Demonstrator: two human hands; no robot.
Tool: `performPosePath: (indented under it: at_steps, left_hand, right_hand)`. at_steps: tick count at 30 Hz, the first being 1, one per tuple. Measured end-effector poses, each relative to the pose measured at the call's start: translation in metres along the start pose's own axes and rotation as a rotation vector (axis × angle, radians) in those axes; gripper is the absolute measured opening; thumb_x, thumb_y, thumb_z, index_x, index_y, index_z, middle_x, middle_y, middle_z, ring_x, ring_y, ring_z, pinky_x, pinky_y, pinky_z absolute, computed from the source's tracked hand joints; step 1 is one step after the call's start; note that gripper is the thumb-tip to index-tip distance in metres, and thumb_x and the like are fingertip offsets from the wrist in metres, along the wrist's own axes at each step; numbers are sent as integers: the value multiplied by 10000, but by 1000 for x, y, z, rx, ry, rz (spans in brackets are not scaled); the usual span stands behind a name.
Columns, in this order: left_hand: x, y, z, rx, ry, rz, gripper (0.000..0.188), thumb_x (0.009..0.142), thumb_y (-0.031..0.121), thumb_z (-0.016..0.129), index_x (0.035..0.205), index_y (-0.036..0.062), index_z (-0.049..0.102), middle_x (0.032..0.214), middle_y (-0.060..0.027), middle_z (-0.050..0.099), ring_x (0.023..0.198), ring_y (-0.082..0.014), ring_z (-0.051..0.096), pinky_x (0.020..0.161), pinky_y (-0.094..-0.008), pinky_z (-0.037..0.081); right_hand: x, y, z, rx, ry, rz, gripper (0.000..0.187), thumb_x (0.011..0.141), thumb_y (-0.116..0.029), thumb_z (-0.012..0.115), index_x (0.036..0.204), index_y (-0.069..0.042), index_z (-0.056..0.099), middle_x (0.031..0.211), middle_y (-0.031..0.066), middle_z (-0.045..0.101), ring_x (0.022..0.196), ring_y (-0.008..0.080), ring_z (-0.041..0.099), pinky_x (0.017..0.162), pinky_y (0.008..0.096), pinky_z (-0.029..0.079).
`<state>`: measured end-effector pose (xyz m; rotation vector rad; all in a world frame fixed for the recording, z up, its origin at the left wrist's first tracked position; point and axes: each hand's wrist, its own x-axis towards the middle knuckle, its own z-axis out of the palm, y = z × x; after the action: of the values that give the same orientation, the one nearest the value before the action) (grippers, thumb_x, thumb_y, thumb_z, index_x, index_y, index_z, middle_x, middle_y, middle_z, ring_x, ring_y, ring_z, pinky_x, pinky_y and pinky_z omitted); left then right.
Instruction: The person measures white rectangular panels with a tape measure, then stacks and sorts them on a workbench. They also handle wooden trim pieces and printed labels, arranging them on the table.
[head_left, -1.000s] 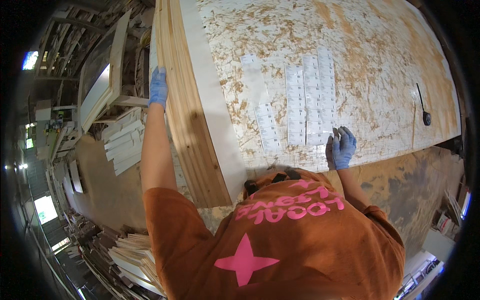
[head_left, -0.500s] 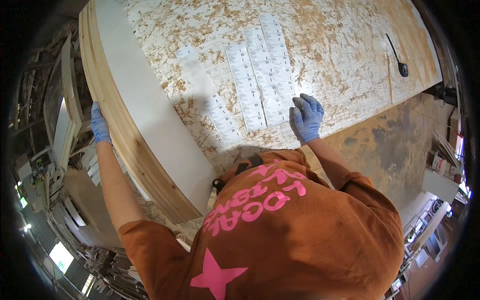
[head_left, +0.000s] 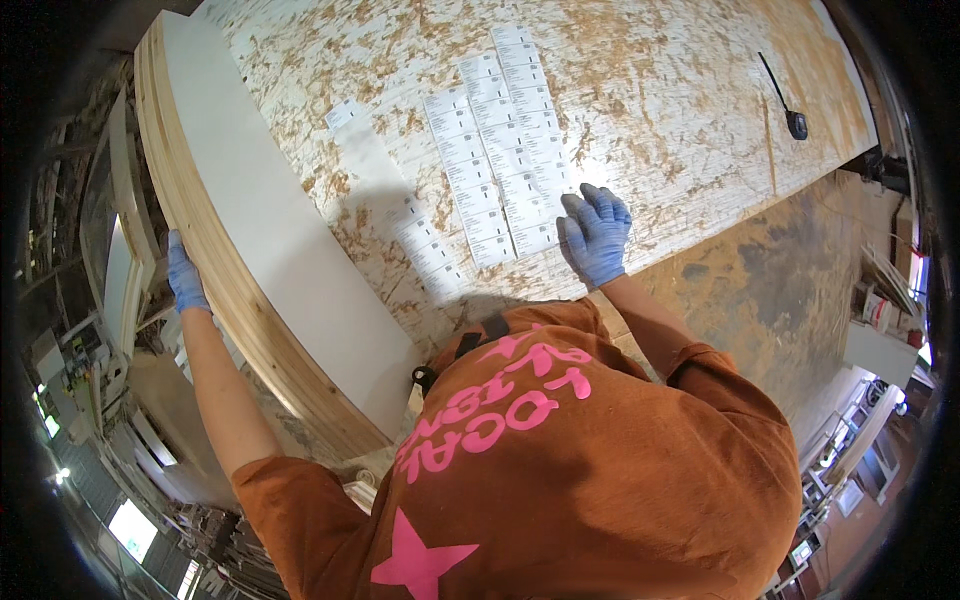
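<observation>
My left hand [head_left: 186, 272], in a blue glove, lies against the outer side of a stack of pale wooden boards [head_left: 222, 262], its fingers straight along the edge. My right hand [head_left: 597, 238], gloved in the same blue, is over the worn tabletop with its fingers apart and loosely bent. Nothing shows in it. Just left of its fingertips are strips of white printed labels [head_left: 490, 150], laid side by side. Another label strip [head_left: 425, 245] lies further left, partly in shadow, with a blank stretch and a single label [head_left: 341, 114] at its far end.
A white panel face [head_left: 250, 170] tops the board stack on the left. The tabletop [head_left: 660, 120] is white with scuffed brown patches. A black tape measure [head_left: 796, 125] lies at the far right. Brown sheet material [head_left: 740, 270] is at the right; frames and offcuts crowd the left.
The view has shifted slightly, so the table and labels sit a little further left. My left hand stays by the boards; my right hand remains beside the labels with its fingers a bit more spread.
</observation>
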<state>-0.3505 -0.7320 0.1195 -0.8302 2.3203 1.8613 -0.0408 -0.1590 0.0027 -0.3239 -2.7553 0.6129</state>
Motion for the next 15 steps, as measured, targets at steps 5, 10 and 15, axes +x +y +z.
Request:
performPosePath:
  at_steps: [5,10,15]
  left_hand:
    - [8,-5,-8,29,-9,31,678,942,545,544,1425,75,475,1309,-127,578,1089,-243,592,895,-331,499]
    - [12,-7,-8,31,28,15,684,935,548,551,1425,78,476,1308,-137,578,1094,-253,595,900,-341,505]
    - [13,-8,-12,49,11,12,733,911,577,566,1435,75,463,1344,-159,560,1135,-274,593,934,-364,505]
  right_hand:
    - [-3,3,8,-129,-32,-19,400,829,-381,662,1194,-217,685,1357,167,536,1253,399,439,1103,545,220]
    - [-2,4,7,-155,-75,14,433,843,-393,645,1237,-213,663,1416,187,474,1296,424,395,1116,580,189]
    - [-3,6,8,-129,-86,28,481,853,-388,632,1280,-166,625,1423,195,462,1305,424,381,1122,584,179]
